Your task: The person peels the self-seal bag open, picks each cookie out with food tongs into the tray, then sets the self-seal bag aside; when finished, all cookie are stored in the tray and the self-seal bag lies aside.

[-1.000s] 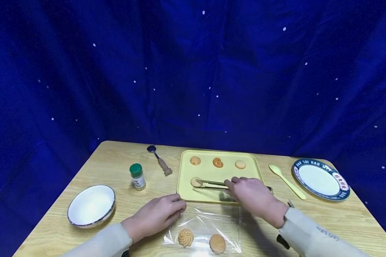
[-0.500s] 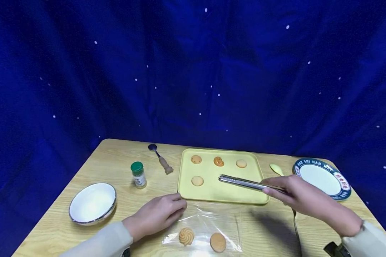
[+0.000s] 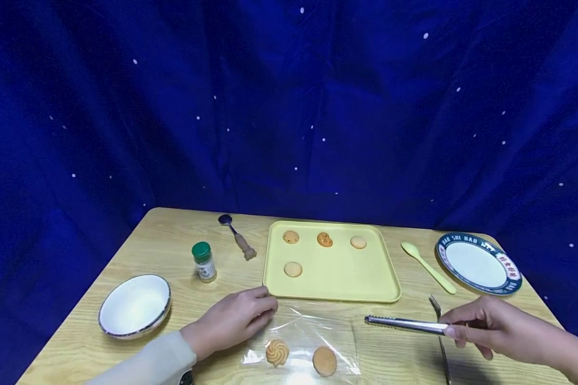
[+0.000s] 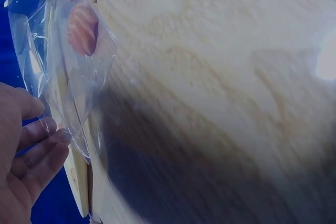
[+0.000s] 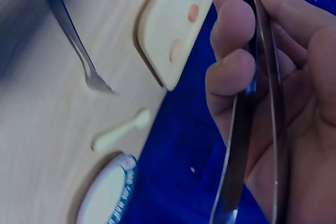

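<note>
Metal tongs (image 3: 404,324) are held between the thumb and fingers of my right hand (image 3: 498,329), above the table's right front. Nothing shows between their tips. A yellow tray (image 3: 339,278) bears several cookies, including a plain round cookie (image 3: 293,269) at its near left. My left hand (image 3: 236,318) is by the tray's near left corner. In the left wrist view, its thumb and fingertips grip the edge of a clear plastic bag (image 4: 94,85). Inside the bag lie a swirled cookie (image 3: 276,353) and a round brown cookie (image 3: 325,361).
A fork (image 3: 442,342) lies beneath the right hand. Beyond it are a pale yellow spoon (image 3: 426,266) and a blue-rimmed plate (image 3: 477,263). Leftward stand a white bowl (image 3: 135,305) and a green-capped jar (image 3: 204,263), with a dark spoon (image 3: 238,239) behind.
The tongs have let go of the round cookie at the tray's near left. My right hand has drawn them rightward, then closer to me. The left hand has stayed by the bag.
</note>
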`<act>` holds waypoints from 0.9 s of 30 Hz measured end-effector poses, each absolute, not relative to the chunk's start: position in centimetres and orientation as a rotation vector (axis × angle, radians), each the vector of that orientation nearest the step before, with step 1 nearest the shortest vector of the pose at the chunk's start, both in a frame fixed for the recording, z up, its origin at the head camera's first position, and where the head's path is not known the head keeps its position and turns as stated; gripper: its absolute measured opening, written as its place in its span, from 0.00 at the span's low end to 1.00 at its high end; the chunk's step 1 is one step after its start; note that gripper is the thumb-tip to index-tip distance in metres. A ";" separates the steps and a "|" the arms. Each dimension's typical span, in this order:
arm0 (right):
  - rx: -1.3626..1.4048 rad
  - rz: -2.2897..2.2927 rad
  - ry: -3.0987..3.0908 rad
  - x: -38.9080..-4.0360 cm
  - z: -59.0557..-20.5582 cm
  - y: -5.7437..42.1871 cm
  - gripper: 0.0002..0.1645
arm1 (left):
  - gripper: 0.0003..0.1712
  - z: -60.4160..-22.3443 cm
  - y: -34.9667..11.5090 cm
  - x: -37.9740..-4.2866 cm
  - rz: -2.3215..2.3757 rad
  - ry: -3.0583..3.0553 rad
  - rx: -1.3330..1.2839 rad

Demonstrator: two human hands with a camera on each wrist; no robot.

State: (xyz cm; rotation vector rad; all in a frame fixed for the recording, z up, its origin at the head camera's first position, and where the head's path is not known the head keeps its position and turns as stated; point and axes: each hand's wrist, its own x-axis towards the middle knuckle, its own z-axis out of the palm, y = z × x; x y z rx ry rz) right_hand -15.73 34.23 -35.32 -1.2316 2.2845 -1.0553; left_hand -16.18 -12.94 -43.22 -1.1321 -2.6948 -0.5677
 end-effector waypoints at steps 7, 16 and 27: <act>-1.259 -1.037 2.130 -15.6 -36.9 32.2 0.17 | 0.03 -43.0 -12.9 -16.1 -0.563 -2.749 -1.105; -1.147 -1.021 2.009 -16.1 -38.1 29.4 0.12 | 0.03 -43.0 -12.6 -16.2 -0.507 -2.736 -1.121; -1.062 -1.012 1.919 -16.3 -38.6 28.0 0.11 | 0.03 -42.9 -12.7 -16.0 -0.505 -2.747 -1.132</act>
